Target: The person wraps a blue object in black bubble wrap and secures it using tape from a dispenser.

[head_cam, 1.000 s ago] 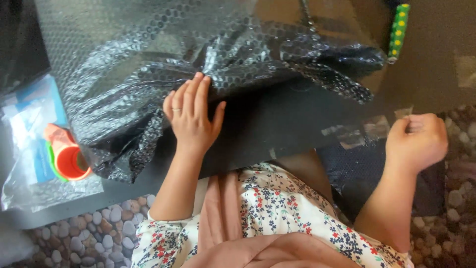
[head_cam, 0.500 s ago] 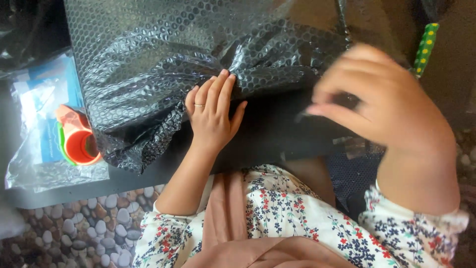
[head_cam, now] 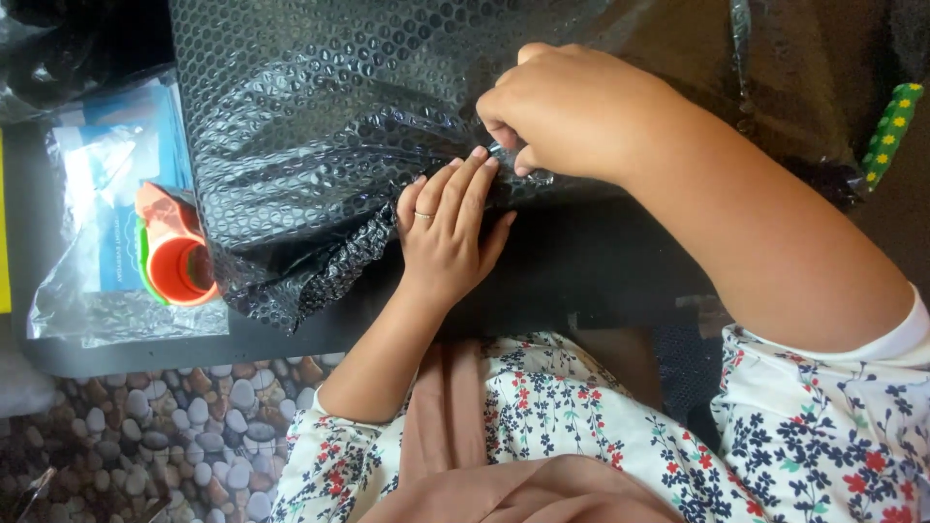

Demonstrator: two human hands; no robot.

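A large sheet of black bubble wrap (head_cam: 320, 126) lies bunched on a dark table (head_cam: 581, 281). My left hand (head_cam: 448, 232) rests flat on its lower edge, fingers together and pointing up, a ring on one finger. My right hand (head_cam: 567, 111) has come across from the right and pinches a fold of the bubble wrap just above my left fingertips. What the wrap covers is hidden.
An orange and green tape dispenser (head_cam: 172, 247) sits on a clear plastic bag with blue paper inside (head_cam: 107, 203) at the left. A green stick with yellow flowers (head_cam: 891, 131) lies at the far right. A pebble-pattern floor (head_cam: 145, 436) shows below the table edge.
My right hand rose from the table's right edge, swept left across the view and now pinches the bubble wrap. My left hand stayed pressed on the wrap.
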